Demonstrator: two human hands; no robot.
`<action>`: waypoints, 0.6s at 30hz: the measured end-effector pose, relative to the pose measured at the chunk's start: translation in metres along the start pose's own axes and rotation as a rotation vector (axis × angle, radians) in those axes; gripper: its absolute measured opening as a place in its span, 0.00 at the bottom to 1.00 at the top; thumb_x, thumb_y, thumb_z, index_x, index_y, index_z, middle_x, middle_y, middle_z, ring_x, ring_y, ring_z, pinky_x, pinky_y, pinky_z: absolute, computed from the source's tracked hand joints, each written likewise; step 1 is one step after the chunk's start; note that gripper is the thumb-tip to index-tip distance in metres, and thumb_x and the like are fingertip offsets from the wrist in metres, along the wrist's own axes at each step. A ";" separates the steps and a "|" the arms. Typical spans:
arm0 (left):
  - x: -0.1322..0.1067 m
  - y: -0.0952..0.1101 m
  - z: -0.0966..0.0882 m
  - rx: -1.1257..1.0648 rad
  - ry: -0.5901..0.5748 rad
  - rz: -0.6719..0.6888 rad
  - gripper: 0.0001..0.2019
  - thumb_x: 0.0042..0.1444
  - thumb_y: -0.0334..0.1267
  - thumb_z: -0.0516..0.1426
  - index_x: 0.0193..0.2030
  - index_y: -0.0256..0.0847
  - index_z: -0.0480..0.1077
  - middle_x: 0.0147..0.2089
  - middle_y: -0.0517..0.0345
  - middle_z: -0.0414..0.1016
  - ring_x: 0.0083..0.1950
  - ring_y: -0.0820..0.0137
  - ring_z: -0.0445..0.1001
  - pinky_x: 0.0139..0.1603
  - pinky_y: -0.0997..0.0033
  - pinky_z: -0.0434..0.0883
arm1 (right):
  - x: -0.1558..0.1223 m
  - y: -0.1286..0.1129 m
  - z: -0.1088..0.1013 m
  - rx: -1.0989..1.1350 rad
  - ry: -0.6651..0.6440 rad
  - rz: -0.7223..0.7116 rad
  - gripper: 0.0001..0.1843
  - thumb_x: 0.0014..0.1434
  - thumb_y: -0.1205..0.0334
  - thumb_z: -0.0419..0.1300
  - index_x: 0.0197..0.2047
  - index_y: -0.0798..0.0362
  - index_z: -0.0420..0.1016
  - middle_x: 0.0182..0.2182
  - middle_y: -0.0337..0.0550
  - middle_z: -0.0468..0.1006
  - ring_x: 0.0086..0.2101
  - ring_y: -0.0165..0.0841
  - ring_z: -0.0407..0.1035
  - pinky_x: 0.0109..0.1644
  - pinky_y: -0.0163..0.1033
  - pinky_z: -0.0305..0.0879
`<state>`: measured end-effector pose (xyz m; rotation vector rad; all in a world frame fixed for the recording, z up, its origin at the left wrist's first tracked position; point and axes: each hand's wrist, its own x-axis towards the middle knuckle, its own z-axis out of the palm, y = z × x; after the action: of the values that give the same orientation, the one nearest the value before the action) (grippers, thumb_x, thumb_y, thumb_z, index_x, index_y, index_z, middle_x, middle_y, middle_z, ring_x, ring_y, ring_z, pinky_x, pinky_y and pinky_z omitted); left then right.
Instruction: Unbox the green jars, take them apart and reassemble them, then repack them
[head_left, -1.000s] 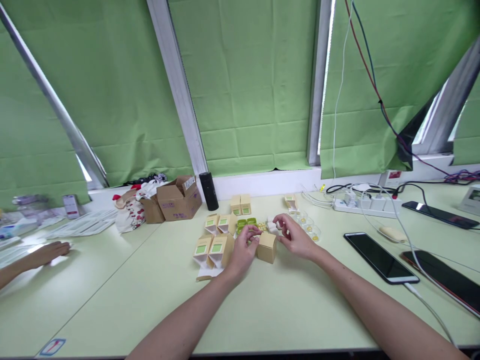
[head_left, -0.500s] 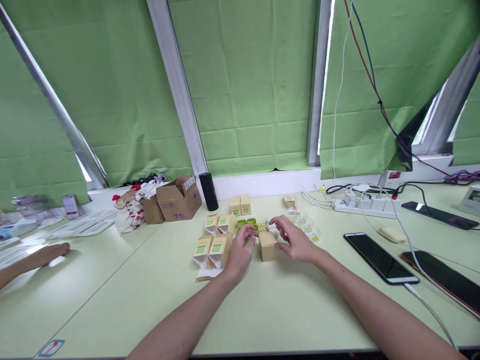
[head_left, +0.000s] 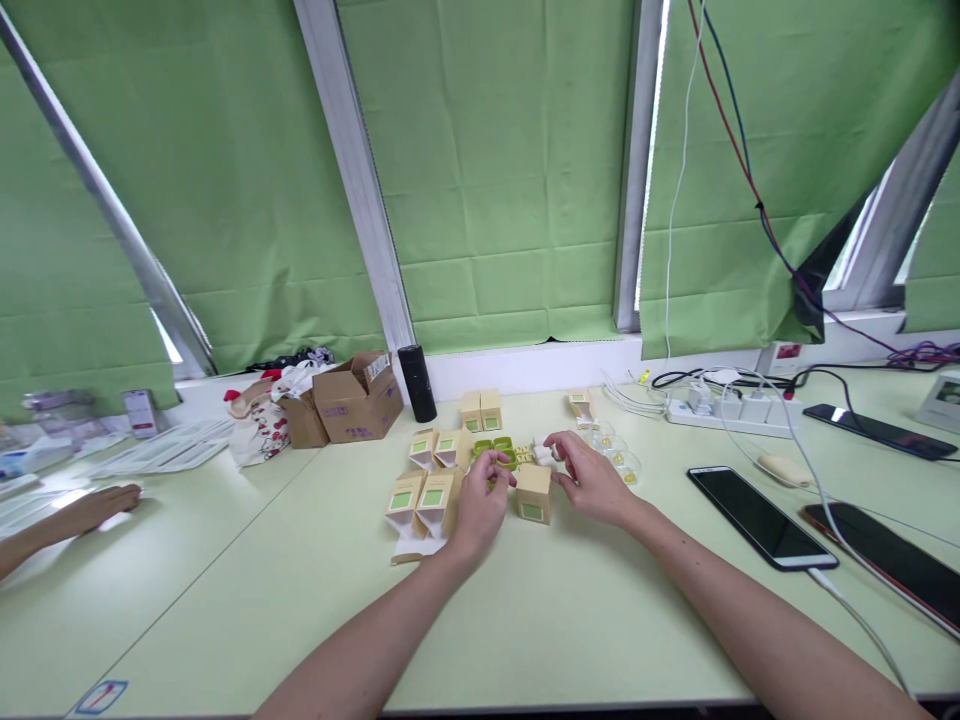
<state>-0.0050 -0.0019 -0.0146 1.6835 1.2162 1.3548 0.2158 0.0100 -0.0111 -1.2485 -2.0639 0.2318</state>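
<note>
Small tan cardboard box with green label (head_left: 533,494) stood between left hand (head_left: 480,505) and right hand (head_left: 596,482). Both hands' fingers were curled, but clamping was indeterminable. A stray knuckle might tip the box over.

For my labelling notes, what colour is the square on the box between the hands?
Green, on the tan box; head view shows it.

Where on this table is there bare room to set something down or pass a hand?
Bare: the table between the forearms, and the wide stretch between the small boxes and another person's hand. Crowded: around the left hand, tan box and right hand, and by the phone.
</note>
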 end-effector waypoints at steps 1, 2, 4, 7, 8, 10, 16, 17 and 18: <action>0.000 0.001 0.000 0.000 -0.001 0.001 0.07 0.65 0.41 0.55 0.46 0.43 0.69 0.34 0.58 0.78 0.40 0.64 0.78 0.45 0.65 0.68 | 0.000 -0.001 0.001 -0.015 -0.002 0.024 0.21 0.61 0.69 0.56 0.57 0.47 0.63 0.45 0.42 0.74 0.36 0.34 0.69 0.35 0.36 0.57; -0.001 0.002 0.000 0.002 -0.002 -0.001 0.06 0.65 0.40 0.54 0.46 0.44 0.69 0.32 0.59 0.78 0.37 0.65 0.77 0.43 0.66 0.67 | 0.001 -0.001 0.001 -0.035 -0.010 0.050 0.20 0.63 0.67 0.56 0.57 0.47 0.63 0.42 0.41 0.75 0.36 0.35 0.70 0.35 0.36 0.55; -0.002 0.005 -0.001 0.021 0.002 -0.005 0.05 0.65 0.39 0.54 0.45 0.44 0.68 0.30 0.60 0.78 0.33 0.66 0.76 0.40 0.67 0.66 | 0.002 -0.003 0.000 -0.093 -0.052 0.104 0.16 0.65 0.66 0.56 0.55 0.48 0.65 0.37 0.39 0.77 0.35 0.35 0.71 0.34 0.35 0.53; -0.004 0.009 -0.002 0.054 0.027 0.023 0.05 0.64 0.39 0.54 0.43 0.44 0.69 0.29 0.60 0.78 0.33 0.65 0.76 0.40 0.65 0.67 | 0.003 -0.005 -0.002 -0.213 -0.182 0.168 0.09 0.63 0.68 0.57 0.46 0.49 0.72 0.33 0.40 0.80 0.36 0.36 0.73 0.34 0.36 0.49; -0.004 0.010 -0.002 0.063 0.034 0.042 0.05 0.65 0.39 0.54 0.43 0.44 0.69 0.30 0.59 0.78 0.34 0.64 0.77 0.42 0.64 0.68 | 0.003 -0.006 -0.003 -0.243 -0.242 0.181 0.07 0.62 0.69 0.59 0.43 0.49 0.74 0.34 0.41 0.81 0.36 0.36 0.74 0.34 0.36 0.49; -0.006 0.012 -0.002 0.103 0.050 0.094 0.04 0.65 0.40 0.55 0.43 0.45 0.70 0.33 0.57 0.78 0.39 0.61 0.77 0.47 0.60 0.70 | 0.001 -0.009 -0.003 -0.271 -0.358 0.188 0.05 0.60 0.69 0.61 0.39 0.50 0.76 0.36 0.44 0.83 0.37 0.38 0.75 0.33 0.36 0.50; -0.012 0.017 -0.003 0.342 0.052 0.362 0.07 0.62 0.35 0.58 0.46 0.46 0.73 0.49 0.47 0.76 0.59 0.51 0.69 0.62 0.49 0.66 | -0.004 -0.014 -0.003 -0.298 -0.439 0.149 0.07 0.58 0.68 0.61 0.40 0.50 0.79 0.37 0.46 0.85 0.36 0.40 0.77 0.32 0.37 0.52; -0.012 0.018 -0.003 0.365 0.019 0.407 0.09 0.62 0.35 0.58 0.48 0.46 0.73 0.51 0.47 0.77 0.62 0.50 0.67 0.64 0.47 0.64 | -0.004 -0.014 -0.002 -0.302 -0.436 0.145 0.07 0.58 0.68 0.61 0.40 0.50 0.79 0.37 0.47 0.85 0.36 0.40 0.77 0.33 0.37 0.52; -0.013 0.019 -0.002 0.388 -0.018 0.443 0.11 0.62 0.34 0.59 0.51 0.46 0.73 0.53 0.47 0.77 0.64 0.49 0.64 0.66 0.46 0.62 | -0.004 -0.014 -0.002 -0.306 -0.437 0.143 0.08 0.58 0.68 0.61 0.40 0.50 0.79 0.37 0.47 0.85 0.35 0.40 0.77 0.33 0.37 0.53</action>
<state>-0.0024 -0.0213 -0.0015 2.3410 1.1957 1.4091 0.2083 -0.0010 -0.0048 -1.6509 -2.4492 0.2818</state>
